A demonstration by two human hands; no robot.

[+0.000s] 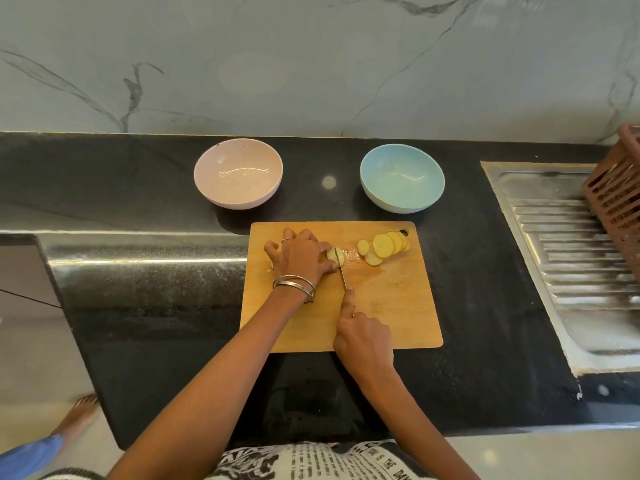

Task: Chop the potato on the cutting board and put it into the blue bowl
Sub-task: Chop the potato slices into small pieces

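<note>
On the rectangular wooden cutting board, the left hand is gripping the pale yellow potato near the board's far edge, the uncut end poking out just right of its fingers. The right hand is clasping a thin-bladed knife, its blade resting on the potato. Round cut potato slices are lying toward the far right corner, near the empty round blue bowl sitting on the black worktop beyond

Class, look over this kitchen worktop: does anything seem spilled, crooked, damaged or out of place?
Nothing stands out. The cutting board lies flat, potato slices stay on it, and both the blue bowl and pink bowl stand upright.
</note>
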